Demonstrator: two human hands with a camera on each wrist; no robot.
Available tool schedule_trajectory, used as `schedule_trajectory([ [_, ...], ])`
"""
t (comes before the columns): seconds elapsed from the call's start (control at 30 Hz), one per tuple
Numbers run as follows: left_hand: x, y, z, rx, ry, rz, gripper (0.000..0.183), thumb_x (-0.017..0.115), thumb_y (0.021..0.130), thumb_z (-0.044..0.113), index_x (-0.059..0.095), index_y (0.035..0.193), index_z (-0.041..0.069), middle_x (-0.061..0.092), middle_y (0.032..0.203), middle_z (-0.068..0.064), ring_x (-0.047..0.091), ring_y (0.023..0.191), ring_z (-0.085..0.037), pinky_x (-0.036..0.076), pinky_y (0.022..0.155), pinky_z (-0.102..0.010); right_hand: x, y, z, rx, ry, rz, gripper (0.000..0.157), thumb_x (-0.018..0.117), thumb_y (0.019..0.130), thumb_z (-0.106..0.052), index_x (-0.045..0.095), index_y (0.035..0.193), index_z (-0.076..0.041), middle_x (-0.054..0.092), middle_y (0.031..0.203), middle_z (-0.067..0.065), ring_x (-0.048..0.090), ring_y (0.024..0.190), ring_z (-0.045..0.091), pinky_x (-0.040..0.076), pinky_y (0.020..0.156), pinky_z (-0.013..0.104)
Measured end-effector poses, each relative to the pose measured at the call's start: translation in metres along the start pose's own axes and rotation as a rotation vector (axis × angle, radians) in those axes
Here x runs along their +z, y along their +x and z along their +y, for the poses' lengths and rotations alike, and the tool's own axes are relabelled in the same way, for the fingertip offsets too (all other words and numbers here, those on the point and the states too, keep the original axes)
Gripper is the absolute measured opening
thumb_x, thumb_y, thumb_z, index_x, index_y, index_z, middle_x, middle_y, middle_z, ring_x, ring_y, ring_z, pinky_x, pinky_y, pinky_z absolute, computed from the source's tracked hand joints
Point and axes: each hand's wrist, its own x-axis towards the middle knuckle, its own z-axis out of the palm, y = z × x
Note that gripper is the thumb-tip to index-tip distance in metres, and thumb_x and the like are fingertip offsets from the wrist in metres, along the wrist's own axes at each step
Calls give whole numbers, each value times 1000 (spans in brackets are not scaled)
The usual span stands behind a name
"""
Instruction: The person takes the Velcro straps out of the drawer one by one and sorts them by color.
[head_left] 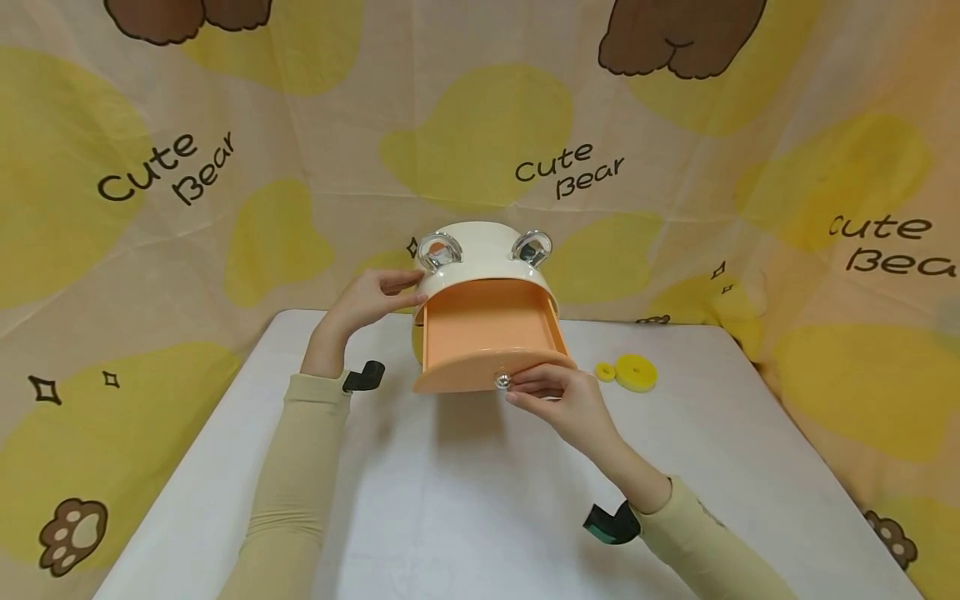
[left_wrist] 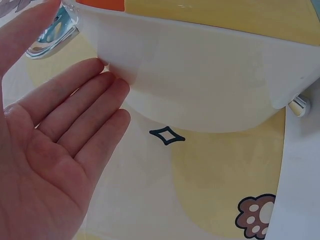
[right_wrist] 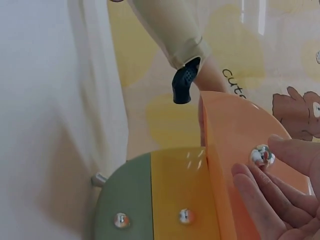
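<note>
A small rounded white drawer cabinet [head_left: 480, 254] with silver ring-shaped ears stands at the back of the table. Its orange top drawer [head_left: 456, 377] is pulled well out, and the part of the inside that shows holds nothing. With thumb and fingers my right hand [head_left: 577, 410] pinches the drawer's round silver knob [right_wrist: 262, 156]. My left hand [left_wrist: 65, 125] has its fingers straight, the tips against the cabinet's side near one ear. Below the orange drawer, the right wrist view shows a yellow drawer [right_wrist: 172, 187] and a green drawer [right_wrist: 127, 192], both pushed in.
To the right of the cabinet lie a large yellow disc [head_left: 636, 372] and a small yellow ring [head_left: 605, 372], side by side. A patterned cloth [head_left: 322, 167] hangs behind the white table [head_left: 450, 517]. Short silver legs [left_wrist: 300, 106] stick out under the cabinet.
</note>
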Motion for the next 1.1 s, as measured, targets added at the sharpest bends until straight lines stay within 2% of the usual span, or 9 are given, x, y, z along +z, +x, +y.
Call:
schedule_trajectory([
  [0.33, -1, 0, 0, -6, -11, 2, 57, 71, 86, 25, 52, 136, 5, 50, 140, -15, 48, 129, -32, 40, 106, -48, 14, -1, -4, -33, -90, 155, 17, 83, 72, -28, 75, 83, -17, 70, 84, -8, 67, 68, 3, 57, 63, 21],
  [0.47, 0, -1, 1, -6, 1, 2, 56, 70, 87, 24, 52, 136, 4, 50, 140, -16, 48, 129, -33, 40, 105, -48, 17, 1, -5, -35, -109, 184, 17, 83, 72, -30, 74, 81, -18, 72, 76, -9, 67, 66, 2, 57, 62, 20],
  [0.7, 0, 1, -1, -12, 9, -1, 56, 70, 86, 24, 52, 136, 4, 50, 140, -15, 48, 129, -33, 41, 105, -47, 19, 10, -7, -66, -139, 211, 18, 82, 74, -27, 74, 85, -15, 73, 79, -6, 69, 69, 4, 56, 63, 19],
  [0.93, 1, 16, -30, -19, -7, 15, 59, 73, 83, 35, 54, 136, 14, 51, 141, -7, 48, 130, -26, 40, 106, -45, 21, 28, -7, -108, -124, 243, 17, 80, 77, -23, 74, 87, -11, 74, 82, -2, 70, 71, 7, 57, 64, 21],
  [1.1, 2, 18, -35, -2, -4, 30, 60, 74, 81, 41, 56, 134, 18, 53, 139, -4, 50, 129, -23, 41, 106, -43, 22, 35, -5, -117, -125, 252, 18, 80, 77, -22, 74, 87, -9, 74, 82, 1, 71, 72, 10, 57, 64, 20],
])
